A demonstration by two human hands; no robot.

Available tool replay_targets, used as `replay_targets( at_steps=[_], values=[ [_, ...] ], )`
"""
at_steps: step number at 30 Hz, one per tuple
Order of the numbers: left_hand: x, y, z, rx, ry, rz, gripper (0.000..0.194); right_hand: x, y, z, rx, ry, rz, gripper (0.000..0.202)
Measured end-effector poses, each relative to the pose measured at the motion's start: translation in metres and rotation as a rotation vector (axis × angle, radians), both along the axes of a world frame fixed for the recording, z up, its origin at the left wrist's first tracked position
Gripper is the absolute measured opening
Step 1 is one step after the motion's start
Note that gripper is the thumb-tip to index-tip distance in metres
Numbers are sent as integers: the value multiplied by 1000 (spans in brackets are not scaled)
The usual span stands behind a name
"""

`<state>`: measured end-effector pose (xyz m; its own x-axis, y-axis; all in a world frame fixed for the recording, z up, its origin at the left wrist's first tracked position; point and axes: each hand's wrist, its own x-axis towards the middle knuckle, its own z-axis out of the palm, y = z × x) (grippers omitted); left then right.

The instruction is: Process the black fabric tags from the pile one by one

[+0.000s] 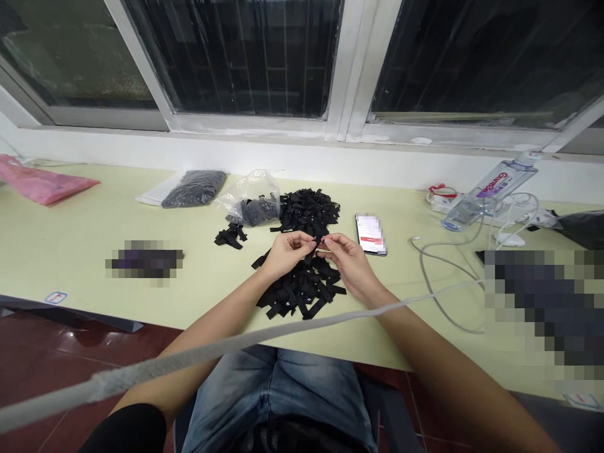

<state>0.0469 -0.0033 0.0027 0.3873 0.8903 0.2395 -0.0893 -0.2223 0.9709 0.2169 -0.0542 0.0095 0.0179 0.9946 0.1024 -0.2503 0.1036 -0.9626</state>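
My left hand (287, 253) is closed in a pinch on a small black fabric strip (318, 240). From the other side, the thumb and fingertips of my right hand (348, 259) pinch the same strip, and the two hands almost meet. Below them on the table lies a loose pile of black strips (302, 292), some with small shiny dots. Behind my hands rises a denser heap of black strips (311, 207). A clear plastic bag (257, 204) with dark pieces in it leans by that heap, and a small cluster of strips (231, 235) lies to its left.
On the pale yellow table (198, 277), a lit phone (370, 233) lies right of my hands. Farther right are a tilted plastic bottle (495, 189) and cables (425, 283). A grey cord (236, 345) crosses over my forearms. A filled dark bag (195, 187) and pink bag (44, 179) lie left.
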Motion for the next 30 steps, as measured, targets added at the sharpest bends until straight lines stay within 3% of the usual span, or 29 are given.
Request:
replay_targets(
  at_steps=[15, 30],
  values=[
    [3, -6, 2, -36, -14, -65, 33, -3, 2, -5, 74, -8, -99, 26],
    [3, -9, 10, -61, -9, -56, 33, 0, 1, 4, 93, -78, -154, 35]
  ],
)
